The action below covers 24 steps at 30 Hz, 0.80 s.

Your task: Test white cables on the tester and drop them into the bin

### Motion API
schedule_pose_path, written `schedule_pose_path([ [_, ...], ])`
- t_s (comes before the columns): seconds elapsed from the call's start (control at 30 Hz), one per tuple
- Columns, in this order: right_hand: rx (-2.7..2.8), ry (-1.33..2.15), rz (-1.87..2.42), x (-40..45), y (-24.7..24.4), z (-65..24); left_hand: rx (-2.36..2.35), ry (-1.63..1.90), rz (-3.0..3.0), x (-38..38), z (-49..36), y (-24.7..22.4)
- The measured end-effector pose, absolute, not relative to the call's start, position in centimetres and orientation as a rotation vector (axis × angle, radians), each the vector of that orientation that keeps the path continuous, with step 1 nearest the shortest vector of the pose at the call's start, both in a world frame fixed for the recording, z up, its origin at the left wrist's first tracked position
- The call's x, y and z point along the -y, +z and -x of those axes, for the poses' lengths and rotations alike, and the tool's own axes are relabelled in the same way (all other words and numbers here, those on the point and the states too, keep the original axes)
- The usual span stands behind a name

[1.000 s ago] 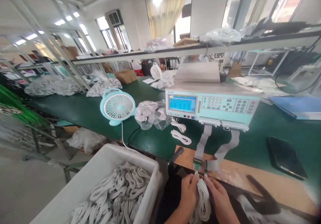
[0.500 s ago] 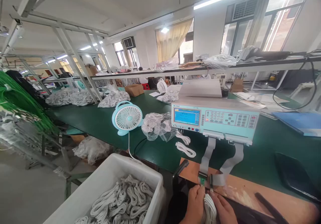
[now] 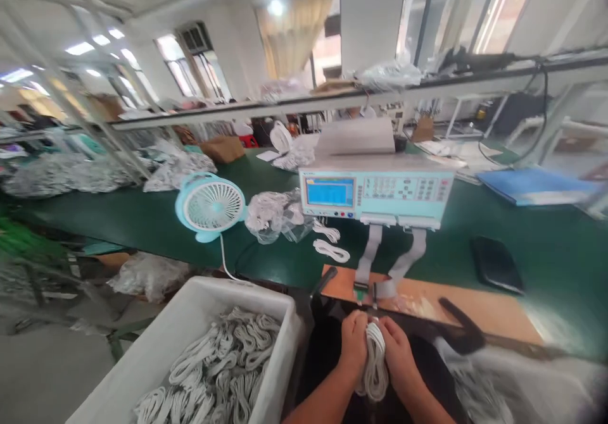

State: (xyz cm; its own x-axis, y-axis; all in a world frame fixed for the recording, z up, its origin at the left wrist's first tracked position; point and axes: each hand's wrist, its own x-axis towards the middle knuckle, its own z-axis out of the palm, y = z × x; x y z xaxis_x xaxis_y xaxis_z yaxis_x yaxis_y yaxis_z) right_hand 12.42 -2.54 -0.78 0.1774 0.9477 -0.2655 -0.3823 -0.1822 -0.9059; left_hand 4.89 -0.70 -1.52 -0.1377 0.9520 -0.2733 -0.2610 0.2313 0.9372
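The left hand (image 3: pixel 354 345) and right hand (image 3: pixel 396 348) hold a coiled white cable (image 3: pixel 376 367) between them at its far end. Beyond, two grey ribbon cables (image 3: pixel 412 256) extend from the test instrument (image 3: pixel 403 204) to the wooden board (image 3: pixel 503 310). A fan (image 3: pixel 213 207) stands left of the instrument. At near left, a white bin (image 3: pixel 159 342) contains bundled grey cables (image 3: pixel 197 373)

Smooth plastic sheathing on the held cable coil (image 3: pixel 376 364), then the ribbon cables (image 3: pixel 412 258), flat and matt! The board (image 3: pixel 506 318) looks like wood, its face scuffed in patches, while the bench top (image 3: pixel 555 253) runs smooth with a sheen at the right. Dull plastic on the bin (image 3: pixel 266 292), smooth moulded plastic on the fan (image 3: pixel 216 206), dark gloss on the phone (image 3: pixel 498 264), crinkled clear film on the bag (image 3: pixel 146 276).
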Motion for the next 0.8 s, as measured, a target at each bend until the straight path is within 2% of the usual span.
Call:
schedule_pose_path([
  [0.17, 0.935, 1.338, 1.500, 5.5, 0.0, -20.9, -1.079, 1.138, -0.658, 2.7, -4.2, -1.5],
  [0.27, 1.349, 0.943, 1.887, 7.8, -0.5, -27.6, -1.030, 1.190, -0.421, 2.7, -3.0, -0.7],
  [0.33, 1.347, 0.710, 1.996, 9.4, -0.8, -29.0, -0.925, 1.238, -0.322, 2.5, -2.7, 0.1],
  [0.4, 1.225, 0.932, 1.903, 10.6, -1.0, -26.9, -0.812, 1.297, -0.301, 2.3, -3.0, 1.0],
  [0.47, 1.000, 1.507, 1.565, 11.1, -1.0, -22.8, -0.723, 1.342, -0.345, 2.4, -3.7, 1.8],
  [0.53, 0.674, 1.782, 1.282, 10.9, -1.0, -18.8, -0.664, 1.368, -0.436, 2.7, -4.4, 2.4],
  [0.63, 0.576, 1.715, 1.141, 9.6, -1.2, -16.4, -0.668, 1.388, -0.575, 3.3, -4.7, 2.6],
  [0.8, 0.843, 1.391, 1.280, 8.4, -1.2, -18.6, -0.849, 1.213, -0.531, 4.3, -3.3, 0.7],
])
